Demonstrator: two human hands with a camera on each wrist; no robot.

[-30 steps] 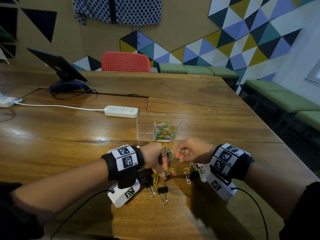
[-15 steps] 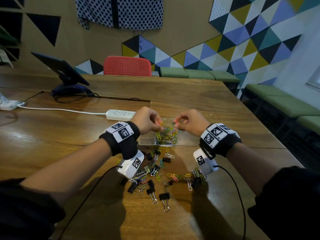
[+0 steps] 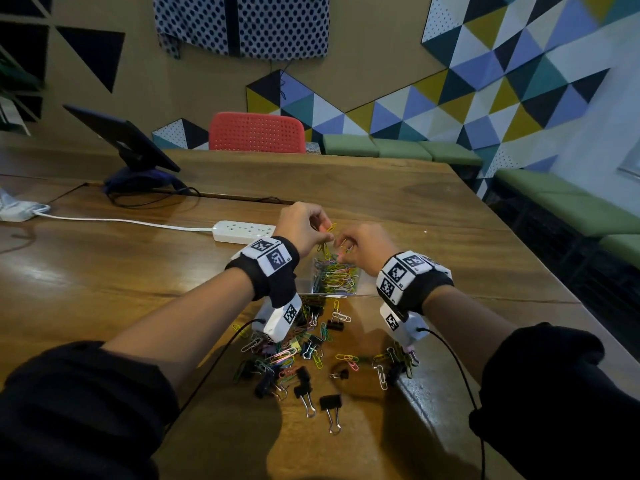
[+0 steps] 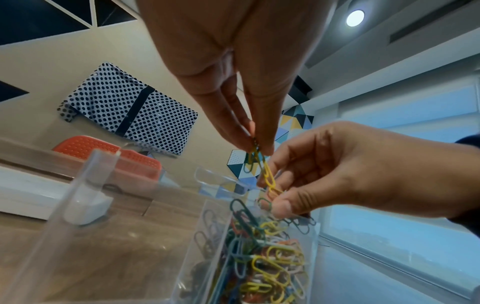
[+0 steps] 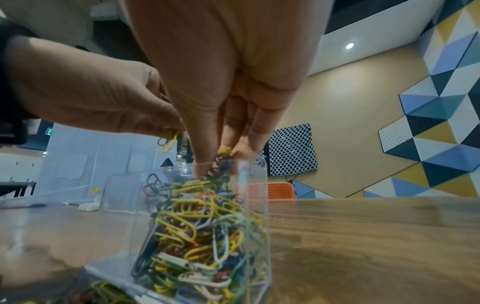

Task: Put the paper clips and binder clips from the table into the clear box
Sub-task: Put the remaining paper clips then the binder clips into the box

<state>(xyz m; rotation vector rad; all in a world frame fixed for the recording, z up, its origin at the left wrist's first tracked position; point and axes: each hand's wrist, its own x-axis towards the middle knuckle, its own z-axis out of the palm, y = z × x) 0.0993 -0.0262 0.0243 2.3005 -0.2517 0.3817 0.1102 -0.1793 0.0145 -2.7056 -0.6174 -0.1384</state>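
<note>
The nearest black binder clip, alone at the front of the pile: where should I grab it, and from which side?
Take the binder clip by its black body, pinching across the two flat sides from above. It lies flat on the table, apart from the others, its wire handles pointing toward the person, so the body is free. The thin handles would probably slip between the fingers.

The tabletop is glossy varnished wood. The clear box is smooth transparent plastic. The paper clips look colour-coated wire; the binder clips matt black with shiny metal handles.

No readable text; the wristbands carry only black-and-white marker codes
</note>
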